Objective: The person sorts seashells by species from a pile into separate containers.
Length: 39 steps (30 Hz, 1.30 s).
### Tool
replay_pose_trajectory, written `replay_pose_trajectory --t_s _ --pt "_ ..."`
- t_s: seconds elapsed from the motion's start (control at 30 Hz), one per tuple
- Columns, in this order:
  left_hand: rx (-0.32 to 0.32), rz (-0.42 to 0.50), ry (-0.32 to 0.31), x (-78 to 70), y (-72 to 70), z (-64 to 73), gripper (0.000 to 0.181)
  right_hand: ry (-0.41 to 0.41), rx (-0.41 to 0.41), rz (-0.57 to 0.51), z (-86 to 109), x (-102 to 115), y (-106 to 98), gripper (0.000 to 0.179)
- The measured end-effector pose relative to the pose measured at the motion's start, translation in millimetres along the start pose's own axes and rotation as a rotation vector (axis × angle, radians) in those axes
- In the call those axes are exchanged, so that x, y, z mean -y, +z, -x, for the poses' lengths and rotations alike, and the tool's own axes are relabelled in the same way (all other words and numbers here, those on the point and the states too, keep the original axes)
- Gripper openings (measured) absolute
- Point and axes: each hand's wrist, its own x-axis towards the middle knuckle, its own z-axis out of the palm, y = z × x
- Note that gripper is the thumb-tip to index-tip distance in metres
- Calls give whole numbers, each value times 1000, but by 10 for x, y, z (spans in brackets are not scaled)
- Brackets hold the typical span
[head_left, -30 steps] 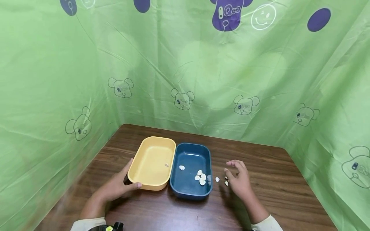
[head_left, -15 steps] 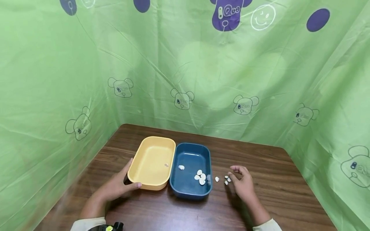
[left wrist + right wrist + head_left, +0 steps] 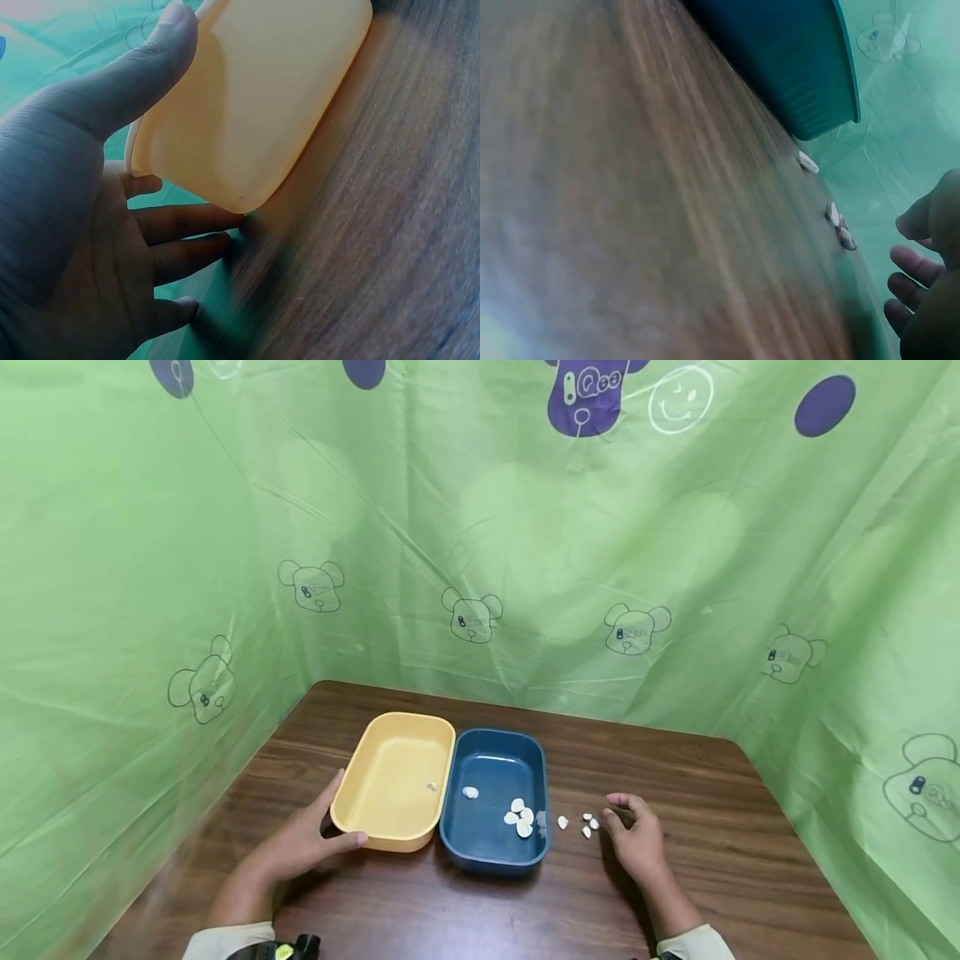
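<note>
My left hand [image 3: 300,839] holds the near left corner of a yellow plastic box [image 3: 393,760], thumb on the near wall and fingers along the left side. In the left wrist view the thumb [image 3: 146,71] lies against the box wall. Right of the boxes, my right hand [image 3: 636,835] hovers over the table with loosely bent fingers and nothing between them. Just left of its fingertips lies a small group of white shell-like pieces [image 3: 594,823]. One more white piece [image 3: 563,822] sits nearer the blue box [image 3: 491,768].
Inside the blue box are several white pieces [image 3: 524,828] and one apart [image 3: 470,792]. The yellow box contains one small brownish piece [image 3: 431,787]. Both boxes stand side by side on a brown wooden table [image 3: 480,914]. Green printed cloth [image 3: 540,543] encloses the far side and both flanks.
My right hand has drawn back to the right, uncovering the small group of pieces beside it. The left hand and both boxes have stayed in place.
</note>
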Motion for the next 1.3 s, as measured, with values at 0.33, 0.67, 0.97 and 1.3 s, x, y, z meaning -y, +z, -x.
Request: replay_pose_trajectory --t_s 0.33,0.67,0.97,1.3 --pt "4 -6 -14 2 -16 6 121 -171 106 84 -53 -168 -33 16" --pt "0 -19 -8 49 -12 8 121 -152 204 81 -30 -217 -56 20" --pt "10 -11 -14 28 0 -23 121 -136 214 109 -10 -199 -69 17" --pt "16 -11 -19 6 2 4 122 -134 225 122 -7 -176 -69 10"
